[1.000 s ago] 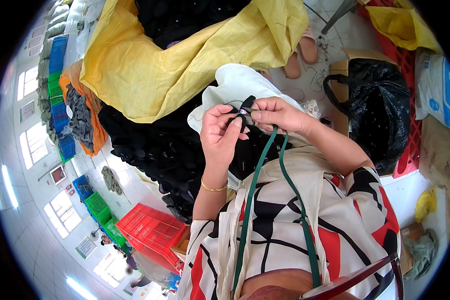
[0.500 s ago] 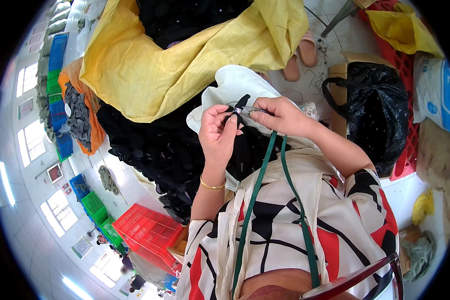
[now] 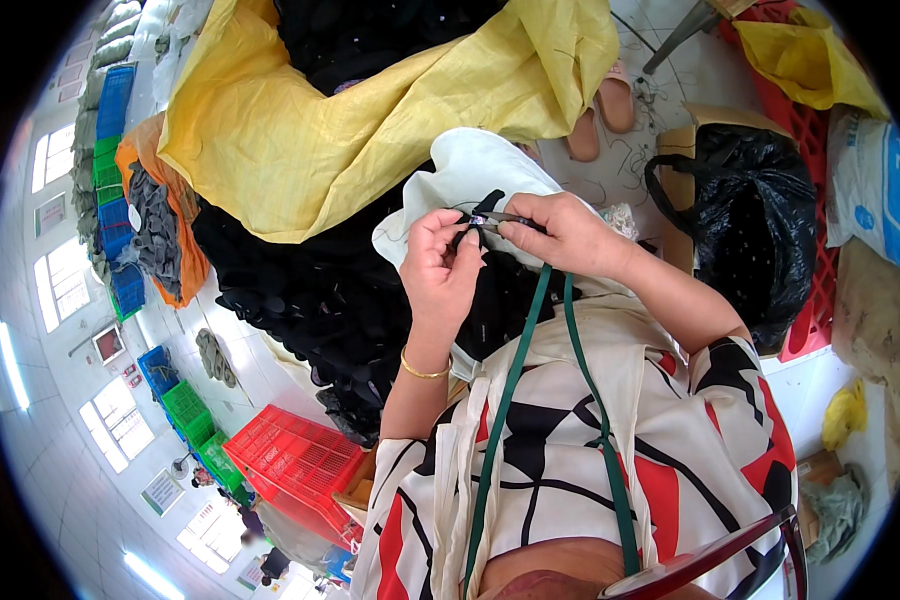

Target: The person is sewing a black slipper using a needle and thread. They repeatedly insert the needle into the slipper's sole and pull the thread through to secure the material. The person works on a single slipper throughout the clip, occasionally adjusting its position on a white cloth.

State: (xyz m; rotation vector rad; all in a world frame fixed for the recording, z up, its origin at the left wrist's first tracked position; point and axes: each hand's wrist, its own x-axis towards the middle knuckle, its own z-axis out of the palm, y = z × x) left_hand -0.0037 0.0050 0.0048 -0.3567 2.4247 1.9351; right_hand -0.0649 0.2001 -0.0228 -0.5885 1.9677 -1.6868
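Pinched in the fingers of my left hand is a small black fabric piece with a small pale, shiny patch on it. My right hand is closed around small dark-handled thread snips, whose metal tips lie at the black piece beside my left fingertips. Whether the blades touch a thread is too small to tell. Beneath both hands a white cloth is spread over my lap, and more black fabric hangs below the left fingers.
A large heap of black fabric pieces lies left of my lap. Beyond it a yellow sack holds more. To the right stands a black plastic bag in a cardboard box. A red crate is at lower left; pink slippers lie ahead.
The snips' tips have shifted slightly onto the black piece, and its pale patch is now more covered. Both hands stay in almost the same place.
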